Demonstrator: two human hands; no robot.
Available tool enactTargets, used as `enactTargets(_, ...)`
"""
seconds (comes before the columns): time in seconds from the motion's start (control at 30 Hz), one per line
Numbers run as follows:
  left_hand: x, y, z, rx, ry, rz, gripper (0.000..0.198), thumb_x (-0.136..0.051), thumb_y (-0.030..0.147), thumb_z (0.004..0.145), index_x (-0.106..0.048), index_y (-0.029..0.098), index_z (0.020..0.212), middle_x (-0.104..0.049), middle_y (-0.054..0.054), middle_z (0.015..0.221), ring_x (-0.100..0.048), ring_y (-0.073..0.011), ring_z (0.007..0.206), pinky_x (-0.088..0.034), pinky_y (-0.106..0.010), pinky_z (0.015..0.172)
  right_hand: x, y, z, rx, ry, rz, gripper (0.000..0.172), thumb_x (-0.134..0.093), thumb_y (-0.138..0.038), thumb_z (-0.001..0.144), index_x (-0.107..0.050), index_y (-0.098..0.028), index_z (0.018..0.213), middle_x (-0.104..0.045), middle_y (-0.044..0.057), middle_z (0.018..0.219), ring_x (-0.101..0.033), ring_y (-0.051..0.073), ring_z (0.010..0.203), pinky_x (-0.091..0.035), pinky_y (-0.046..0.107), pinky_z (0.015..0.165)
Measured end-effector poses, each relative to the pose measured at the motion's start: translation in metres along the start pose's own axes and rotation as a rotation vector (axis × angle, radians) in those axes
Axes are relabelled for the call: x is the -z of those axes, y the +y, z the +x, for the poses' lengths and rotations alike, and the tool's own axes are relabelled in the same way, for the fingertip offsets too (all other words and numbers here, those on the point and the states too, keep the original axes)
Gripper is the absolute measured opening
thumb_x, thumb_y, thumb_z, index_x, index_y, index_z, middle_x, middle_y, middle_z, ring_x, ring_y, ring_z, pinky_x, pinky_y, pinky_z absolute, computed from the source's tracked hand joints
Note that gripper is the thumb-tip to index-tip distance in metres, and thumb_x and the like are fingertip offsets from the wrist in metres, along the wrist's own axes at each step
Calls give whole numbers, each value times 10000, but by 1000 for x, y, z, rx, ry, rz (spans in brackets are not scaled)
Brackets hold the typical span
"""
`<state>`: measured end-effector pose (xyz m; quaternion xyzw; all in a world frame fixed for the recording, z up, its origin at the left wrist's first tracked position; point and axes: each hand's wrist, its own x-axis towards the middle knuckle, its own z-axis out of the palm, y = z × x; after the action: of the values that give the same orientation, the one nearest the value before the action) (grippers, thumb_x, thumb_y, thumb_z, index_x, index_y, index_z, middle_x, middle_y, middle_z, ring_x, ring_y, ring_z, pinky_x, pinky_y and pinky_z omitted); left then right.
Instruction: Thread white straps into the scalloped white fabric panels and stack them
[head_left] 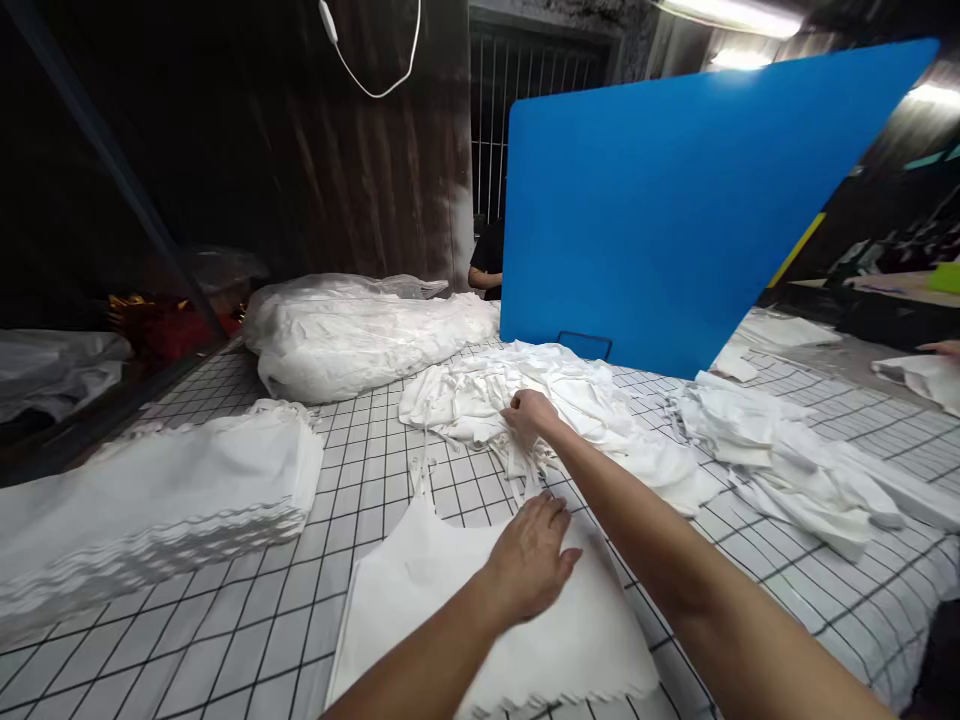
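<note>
A white camisole [420,570] with thin straps lies flat in front of me, its straps pointing away. It seems to rest on more layers of the same cloth. My left hand [531,560] lies on its upper right part, fingers stretched out and palm down. Farther out, my right hand [528,416] is closed, its fingertips pinched at the near edge of a loose heap of white garments [457,400]. A white strap [529,478] runs from the camisole up towards that hand; the exact grip is partly hidden by the fingers.
A neat stack of white garments [187,480] stands left on the checked tablecloth [360,465]. Behind it lies a bulging clear plastic bag [375,330] of white cloth. A large blue board [630,220] rises at the back. More crumpled garments [795,460] lie right. A person's arm [486,278] shows behind the board.
</note>
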<state>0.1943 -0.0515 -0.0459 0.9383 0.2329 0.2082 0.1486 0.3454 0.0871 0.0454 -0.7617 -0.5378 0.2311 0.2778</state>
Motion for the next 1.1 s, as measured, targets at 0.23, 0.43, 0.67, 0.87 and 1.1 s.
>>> enactTargets(0.23, 3, 4, 1, 22, -41, -6, 499, -400, 417, 1010, -479, 152, 1425, -449, -95, 1532, -352, -281, 1457, -321, -450, 1214, 15, -3, 6, -11, -72, 318, 163, -696, -239, 844, -591, -143, 763, -641, 31, 720, -498, 94, 558, -413, 223, 474)
enactTargets(0.43, 1, 2, 2, 10, -93, 18, 561, -307, 452, 1029, -424, 123, 1469, -389, -114, 1566, -294, -294, 1482, -273, -461, 1232, 89, -12, -44, 192, -201, 662, 137, -679, -275, 865, -626, -151, 888, -701, 61, 915, -447, 29, 514, -357, 169, 433)
enactTargets(0.67, 6, 0, 10, -3, 11, -82, 411, -433, 331, 996, -554, 120, 1327, -558, -149, 1405, -459, -310, 1368, -379, -489, 1155, 104, 38, -147, 688, -261, 351, 273, -534, -171, 935, -720, -207, 1132, -728, 90, 1067, -700, 176, 943, -551, 231, 583)
enactTargets(0.87, 22, 3, 19, 4, 344, -433, 174, -510, 223, 958, -674, 183, 1000, -680, -89, 1095, -591, -228, 1083, -495, -410, 976, 33, 92, -163, 862, 162, 90, 606, -406, 43, 808, -639, -249, 1285, -646, 88, 1289, -611, 197, 1219, -533, 439, 1014)
enactTargets(1.1, 29, 3, 18, 11, 362, -616, 41, -640, 208, 854, -662, 193, 884, -670, -64, 956, -571, -226, 1002, -475, -395, 938, 10, 92, -151, 883, 312, 18, 534, -416, 11, 855, -619, -227, 1288, -645, 121, 1275, -578, 219, 1281, -535, 421, 1023)
